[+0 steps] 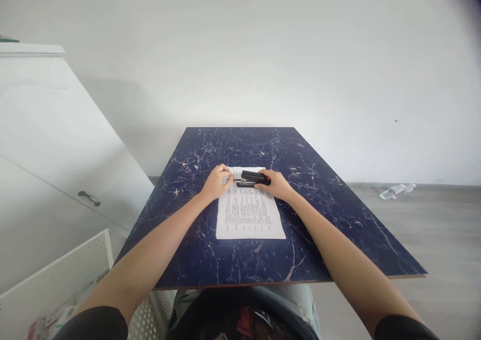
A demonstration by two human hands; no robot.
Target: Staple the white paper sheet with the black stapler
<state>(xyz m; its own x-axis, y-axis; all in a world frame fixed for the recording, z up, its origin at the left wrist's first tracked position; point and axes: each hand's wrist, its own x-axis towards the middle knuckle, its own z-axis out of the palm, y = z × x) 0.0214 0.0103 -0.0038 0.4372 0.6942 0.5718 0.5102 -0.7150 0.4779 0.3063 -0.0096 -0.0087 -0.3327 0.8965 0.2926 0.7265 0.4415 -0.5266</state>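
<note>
A black stapler [255, 177] lies crosswise over the upper part of a printed sheet of paper [250, 212], its jaws apart. My right hand [277, 184] is closed around the stapler's right end, thumb below and fingers on top. At the other end, a thin metal part [237, 180] sticks out to the left between the jaws. The fingers of my left hand [218, 182] are pinched together at the tip of this part. Whatever small thing may be inside that pinch is hidden. Small print covers the paper, which lies flat under both hands.
The dark blue marbled table [248, 262] reaches to the pale wall [240, 54]. On the left stand a white cabinet [48, 129] with a dark handle [89, 198] and a white-rimmed bin [56, 265] with things inside. A clear plastic bottle [394, 192] lies on the floor at right.
</note>
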